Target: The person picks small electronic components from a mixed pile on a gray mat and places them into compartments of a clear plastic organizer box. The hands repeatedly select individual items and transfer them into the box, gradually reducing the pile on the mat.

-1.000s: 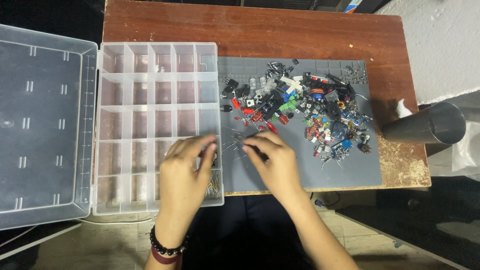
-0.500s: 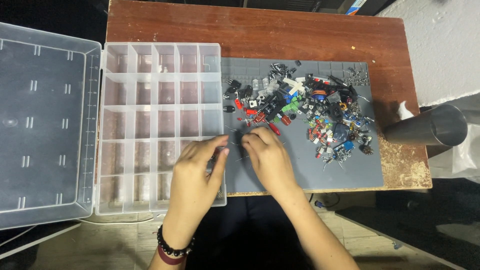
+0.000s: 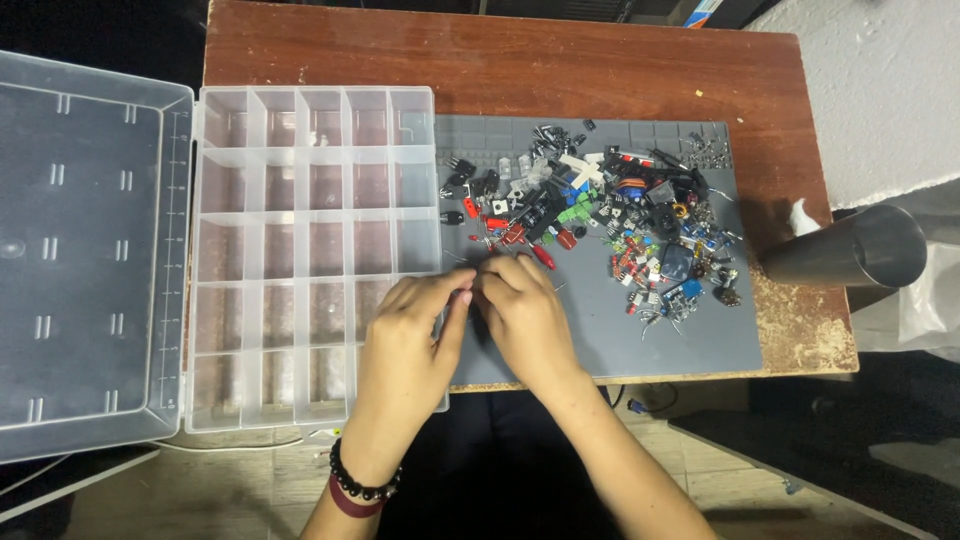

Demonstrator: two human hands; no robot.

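The left hand (image 3: 410, 345) and the right hand (image 3: 522, 318) meet at their fingertips over the near left part of a gray mat (image 3: 690, 340). The fingers of both hands are bent and pinched in close. Whatever they pinch is too small to make out, so I cannot tell what they hold.

Just past the fingertips lie thin wire parts (image 3: 462, 258) on the mat. A bit farther out and to the right of the fingers is a big pile of small parts (image 3: 600, 215), black, red, green and blue. A long red part (image 3: 543, 256) lies very near the right hand's knuckles.

To the left of the fingers, touching the left hand's side, sits a clear plastic box (image 3: 300, 200) with many little bins. Its lid (image 3: 85, 250) lies open flat, farther left. The left wrist wears a black bead band (image 3: 362, 483).

Far to the right of the fingers, a shiny metal cup (image 3: 850, 255) lies on its side at the edge of the brown table (image 3: 500, 60).
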